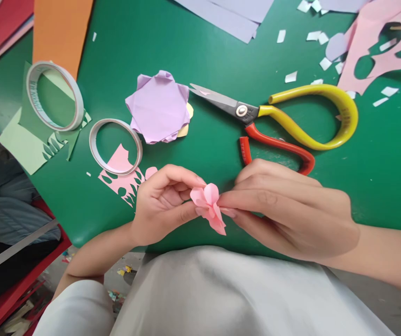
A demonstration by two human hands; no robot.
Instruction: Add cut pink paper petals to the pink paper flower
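A small pink paper flower (pixel 210 201) with rounded petals is held between my two hands, just above the near edge of the green table. My left hand (pixel 167 205) pinches its left side between thumb and forefinger. From the right, my right hand (pixel 284 210) grips a petal with thumb and fingertips. Scissors (pixel 245 111) with one yellow and one red handle lie partly open beyond my right hand, which hides part of the red handle. A folded lilac paper piece (pixel 160 107) with a many-pointed edge rests beyond the flower, pale yellow paper showing under it.
Two tape rolls (pixel 80 105) (pixel 139 144) lie at the left over green and pink cut paper (pixel 119 163). Orange paper (pixel 60 32) and lilac sheets (pixel 228 18) are at the back. White scraps (pixel 291 77) and a holed pink sheet (pixel 356 56) are at the right.
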